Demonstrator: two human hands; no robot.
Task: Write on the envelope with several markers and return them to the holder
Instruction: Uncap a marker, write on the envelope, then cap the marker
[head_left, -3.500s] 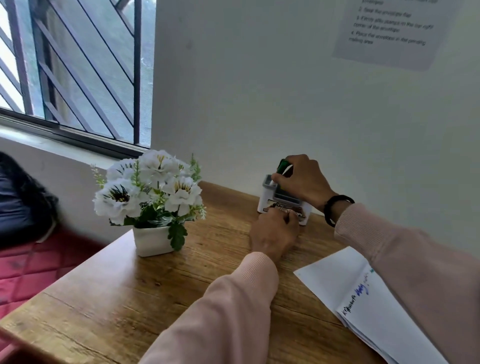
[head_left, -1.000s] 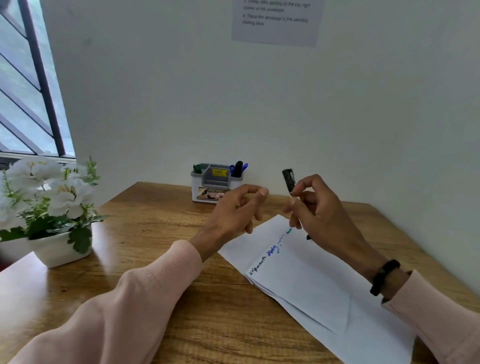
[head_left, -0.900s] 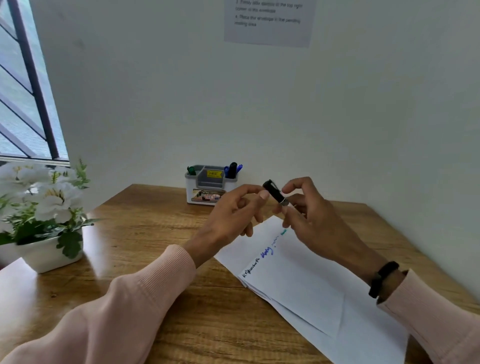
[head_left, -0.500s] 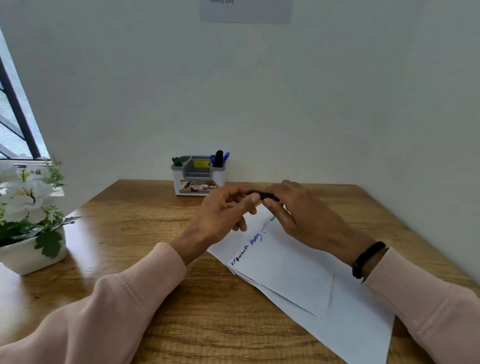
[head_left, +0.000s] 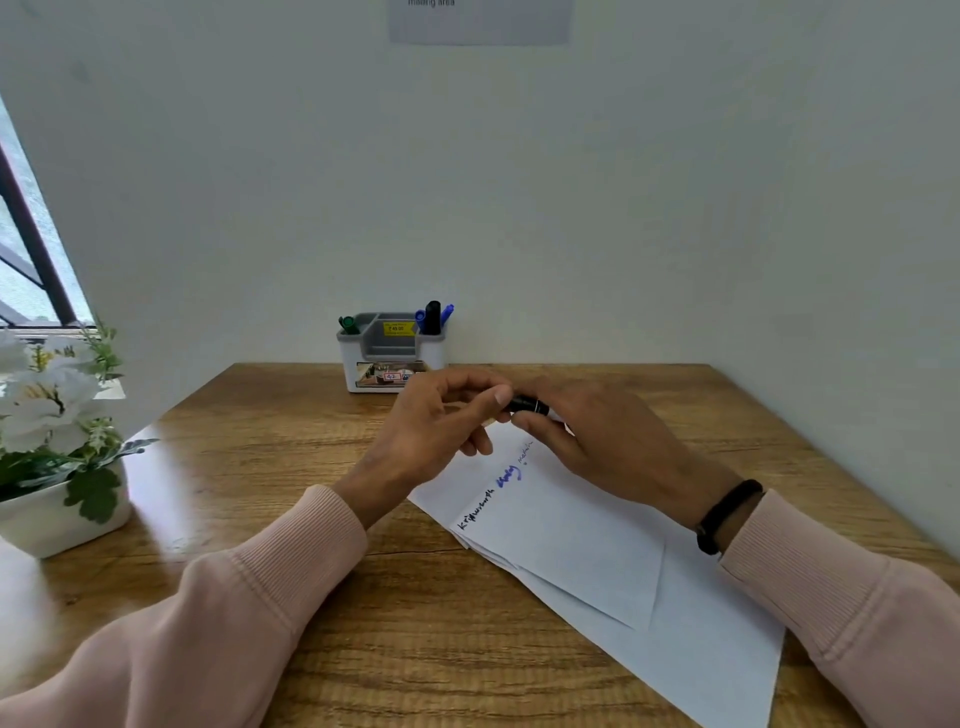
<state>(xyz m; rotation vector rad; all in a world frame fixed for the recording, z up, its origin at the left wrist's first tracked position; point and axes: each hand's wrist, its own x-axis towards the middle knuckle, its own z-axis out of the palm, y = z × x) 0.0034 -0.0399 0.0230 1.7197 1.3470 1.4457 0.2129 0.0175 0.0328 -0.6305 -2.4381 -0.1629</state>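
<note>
Wooden bench (head_left: 249, 467): black marker (head_left: 527, 404) lies crosswise above envelope (head_left: 571, 525), right hand (head_left: 597, 436) grip pinching barrel, left hand (head_left: 441, 426) grip pinching cap end; holder (head_left: 392, 353) beyond, nearer left.

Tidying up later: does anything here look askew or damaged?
Only the envelope lies skewed to the desk edge, flap open. Holder upright, nothing spilled. Both hands, left and right, hold a black marker.
</note>
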